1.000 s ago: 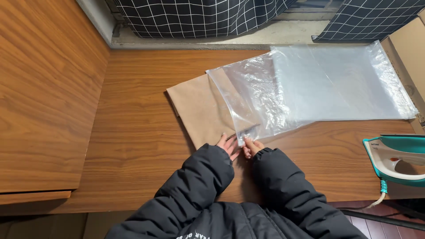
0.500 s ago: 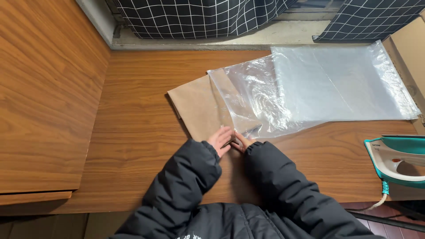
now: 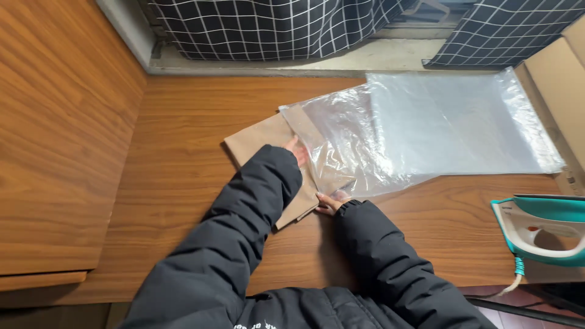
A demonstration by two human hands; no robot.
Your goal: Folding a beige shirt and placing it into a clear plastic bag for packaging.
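A folded tan cloth (image 3: 259,137) lies on the wooden table (image 3: 183,116), its right part inside the mouth of a large clear plastic bag (image 3: 451,122) that spreads to the right. My left hand (image 3: 297,151) reaches forward to the bag's open edge on top of the cloth; the black jacket sleeve hides most of it, so its grip is unclear. My right hand (image 3: 332,201) pinches the bag's near corner at the cloth's near edge.
A teal and white clothes iron (image 3: 542,228) stands at the table's right front edge with its cord hanging down. A wooden panel (image 3: 55,152) rises on the left. Black checked fabric (image 3: 274,24) hangs at the back; a cardboard box (image 3: 563,67) is at far right.
My left hand has moved from the bag's near corner forward along the open edge. The right hand stays at the near corner. The cloth lies further inside the bag.
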